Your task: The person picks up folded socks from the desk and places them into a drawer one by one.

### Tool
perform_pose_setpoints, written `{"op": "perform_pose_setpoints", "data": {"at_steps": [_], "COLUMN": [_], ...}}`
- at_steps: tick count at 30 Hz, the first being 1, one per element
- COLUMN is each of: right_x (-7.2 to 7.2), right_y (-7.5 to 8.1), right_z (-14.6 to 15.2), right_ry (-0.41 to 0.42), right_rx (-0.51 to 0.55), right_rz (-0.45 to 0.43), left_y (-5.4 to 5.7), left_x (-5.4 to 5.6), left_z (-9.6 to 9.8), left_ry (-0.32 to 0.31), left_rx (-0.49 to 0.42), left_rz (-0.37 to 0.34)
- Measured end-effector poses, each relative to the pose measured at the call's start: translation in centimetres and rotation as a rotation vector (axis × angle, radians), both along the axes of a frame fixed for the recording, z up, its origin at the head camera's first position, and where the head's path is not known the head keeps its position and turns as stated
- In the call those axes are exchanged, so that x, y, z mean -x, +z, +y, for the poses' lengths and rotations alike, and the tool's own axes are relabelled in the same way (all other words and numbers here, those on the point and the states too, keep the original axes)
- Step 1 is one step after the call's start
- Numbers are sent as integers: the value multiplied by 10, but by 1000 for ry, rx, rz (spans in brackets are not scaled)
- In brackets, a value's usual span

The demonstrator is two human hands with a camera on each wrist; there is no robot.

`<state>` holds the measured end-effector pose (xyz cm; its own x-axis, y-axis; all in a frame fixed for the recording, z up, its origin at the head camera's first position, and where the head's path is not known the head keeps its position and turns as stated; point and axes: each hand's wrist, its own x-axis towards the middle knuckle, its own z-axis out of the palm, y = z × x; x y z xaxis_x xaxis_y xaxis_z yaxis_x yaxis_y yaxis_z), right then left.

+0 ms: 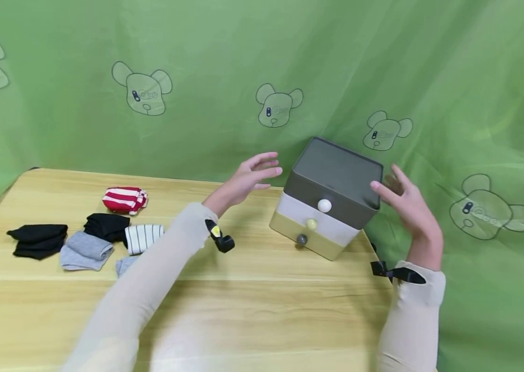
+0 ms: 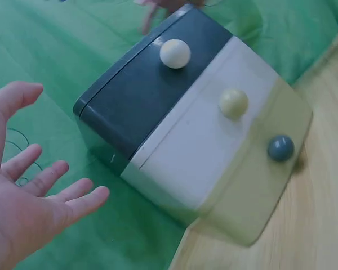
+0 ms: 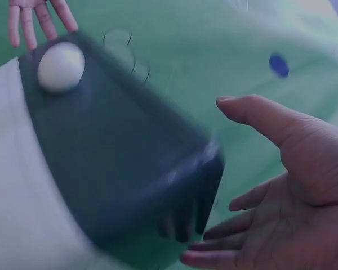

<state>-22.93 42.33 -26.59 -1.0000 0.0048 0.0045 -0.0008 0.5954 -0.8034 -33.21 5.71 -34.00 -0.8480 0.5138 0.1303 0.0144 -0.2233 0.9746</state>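
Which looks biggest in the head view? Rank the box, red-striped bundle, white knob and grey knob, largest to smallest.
1. Box
2. Red-striped bundle
3. White knob and grey knob: close in size; the white may only look bigger by sitting nearer, so unranked.

To me, the drawer box (image 1: 331, 181) looks like smooth plastic, softly glossy, and its knobs (image 2: 280, 148) are smooth too. The worktop (image 1: 262, 315) shows shiny wood grain. The folded cloths (image 1: 86, 251) and my sleeves (image 1: 143, 289) are matt fabric; the curtain (image 1: 224, 77) shines lightly.
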Motion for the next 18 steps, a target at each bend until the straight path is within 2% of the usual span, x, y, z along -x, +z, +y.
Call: {"op": "perform_pose_setpoints", "data": {"at_steps": [4,6,9,13,18], "right_x": [6,7,7,8,7], "right_y": [-19,-25,-30,-29,-27], "right_z": [17,21,23,22,19], "right_ry": [22,32,46,47,62], "right_rx": [183,301,419,468,512], "right_rz": [-92,-102,-96,-85,-68], "left_y": [1,2,3,5,9], "left_x": [8,11,16,16,11], "left_z": [15,23,32,37,31], "left_ry": [-22,-34,-45,-34,-41], "left_rx": [-38,-26,-3,11,27], "left_rz": [-133,-181,-225,-252,-269]}}
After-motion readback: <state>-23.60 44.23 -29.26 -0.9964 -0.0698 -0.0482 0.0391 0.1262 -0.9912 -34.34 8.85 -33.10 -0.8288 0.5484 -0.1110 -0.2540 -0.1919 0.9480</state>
